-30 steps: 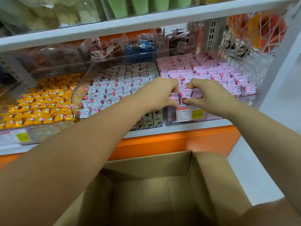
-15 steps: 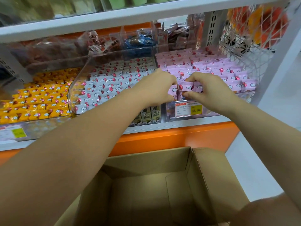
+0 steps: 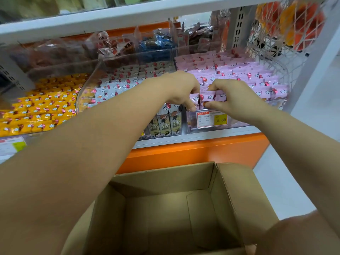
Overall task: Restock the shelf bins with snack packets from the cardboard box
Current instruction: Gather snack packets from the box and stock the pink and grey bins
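Both hands are at the front edge of the clear bin [image 3: 239, 124] filled with pink snack packets [image 3: 244, 78]. My left hand [image 3: 181, 89] pinches a pink packet [image 3: 194, 99] at the bin's front left corner. My right hand [image 3: 231, 96] pinches the neighbouring pink packet [image 3: 208, 98] between thumb and fingers. The open cardboard box [image 3: 237, 196] sits below the shelf, and the part of its floor I can see holds no packets.
White packets fill the middle bin [image 3: 86, 89], and yellow packets [image 3: 38, 109] lie to its left. A price tag [image 3: 211, 119] hangs on the pink bin's front. A wire basket [image 3: 287, 34] hangs at upper right. An orange shelf base [image 3: 193, 153] runs behind the box.
Both hands stay at the front of the pink bin, shifting slightly as the fingers adjust the packets. The view has drifted a little.
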Motion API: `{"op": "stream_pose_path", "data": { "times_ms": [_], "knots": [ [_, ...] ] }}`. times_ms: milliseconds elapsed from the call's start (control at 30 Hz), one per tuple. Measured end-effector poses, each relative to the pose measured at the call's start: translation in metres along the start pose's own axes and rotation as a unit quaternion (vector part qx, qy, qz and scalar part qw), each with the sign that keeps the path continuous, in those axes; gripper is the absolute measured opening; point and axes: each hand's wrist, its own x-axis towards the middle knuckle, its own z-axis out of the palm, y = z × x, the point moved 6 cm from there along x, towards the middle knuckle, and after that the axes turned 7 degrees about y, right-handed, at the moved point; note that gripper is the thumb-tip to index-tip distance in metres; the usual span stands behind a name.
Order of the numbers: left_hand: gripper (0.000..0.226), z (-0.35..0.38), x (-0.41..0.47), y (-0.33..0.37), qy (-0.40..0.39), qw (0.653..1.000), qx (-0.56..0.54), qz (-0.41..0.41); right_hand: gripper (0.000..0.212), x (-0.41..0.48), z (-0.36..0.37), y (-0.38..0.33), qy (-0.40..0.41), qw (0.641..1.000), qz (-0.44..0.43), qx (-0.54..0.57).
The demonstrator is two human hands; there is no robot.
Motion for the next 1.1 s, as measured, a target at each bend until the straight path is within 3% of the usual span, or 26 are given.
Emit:
{"op": "stream_pose_path", "data": {
  "times_ms": [167, 267, 333, 533, 700, 933, 1100],
  "knots": [
    [0.035, 0.004, -0.001, -0.003, 0.001, 0.999, 0.042, -0.003, 0.031, 0.004, 0.004, 0.002, -0.009, 1.000, 0.011, -0.017],
    [0.013, -0.004, 0.002, 0.003, 0.054, 0.995, 0.075, -0.025, 0.032, 0.008, 0.007, 0.000, -0.030, 0.998, 0.007, -0.048],
    [0.020, -0.005, 0.004, 0.002, 0.061, 0.994, 0.082, -0.042, 0.034, 0.010, 0.009, -0.001, -0.041, 0.996, 0.002, -0.078],
    [0.010, 0.001, 0.007, 0.014, 0.069, 0.984, 0.149, -0.070, 0.029, 0.012, 0.009, -0.005, -0.067, 0.979, -0.022, -0.194],
    [0.010, 0.008, 0.007, 0.012, 0.069, 0.983, 0.156, -0.070, 0.027, 0.008, 0.010, -0.003, -0.103, 0.973, -0.022, -0.206],
    [0.013, 0.009, 0.000, 0.006, 0.067, 0.989, 0.121, -0.054, 0.029, 0.001, 0.015, 0.000, -0.050, 0.981, -0.014, -0.188],
    [0.047, 0.013, -0.028, 0.027, 0.208, 0.978, 0.022, -0.014, 0.046, -0.036, -0.017, 0.023, 0.115, 0.977, -0.004, -0.178]
  ]
}}
